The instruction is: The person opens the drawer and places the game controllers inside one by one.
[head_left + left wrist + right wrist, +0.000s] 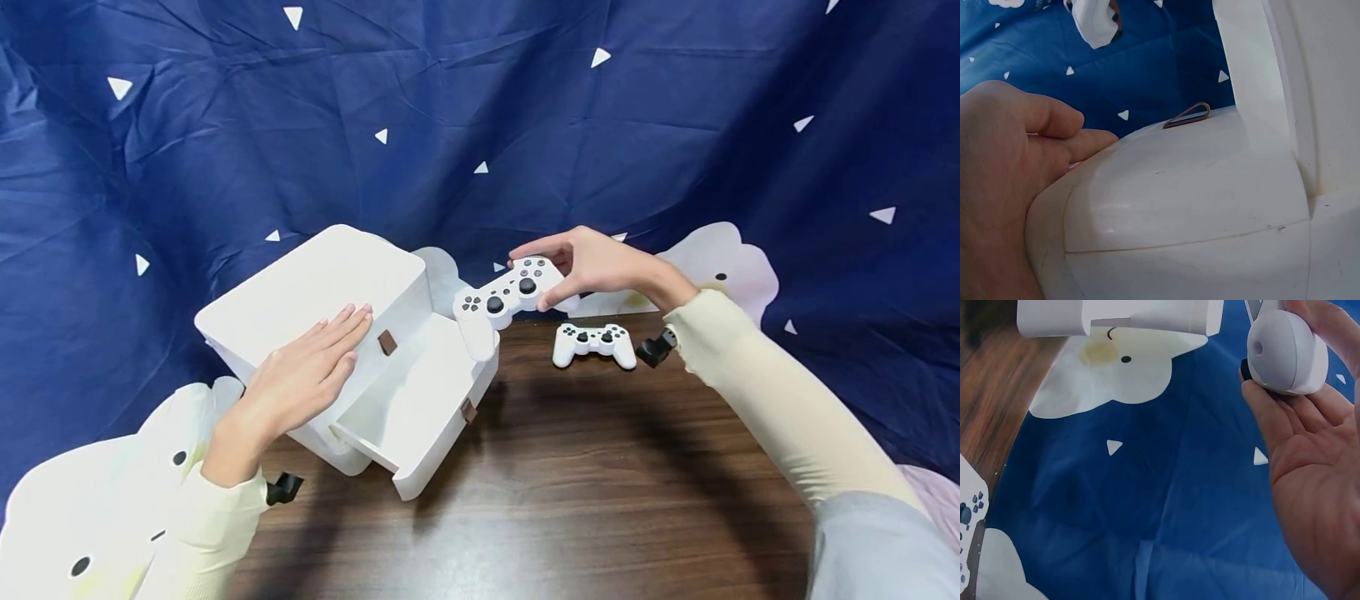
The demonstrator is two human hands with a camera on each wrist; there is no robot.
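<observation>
My right hand (600, 262) grips a white game controller (508, 292) by one end, thumb in front and fingers behind. The controller's other end hangs over the pulled-out lower drawer (420, 400) of a white cabinet (322, 283). In the right wrist view the held controller (1285, 353) is seen end-on between thumb and fingers. My left hand (307, 371) lies with extended fingers on the cabinet's top. The left wrist view shows that hand (1016, 144) along the cabinet's edge, beside a brown pull loop (1188, 117).
A second white controller (595, 343) lies on the brown wooden table (600, 483), right of the drawer. The drawer's front carries a brown tab (468, 411), and another tab (387, 342) marks the upper drawer. A blue cloth (420, 92) with white shapes hangs behind.
</observation>
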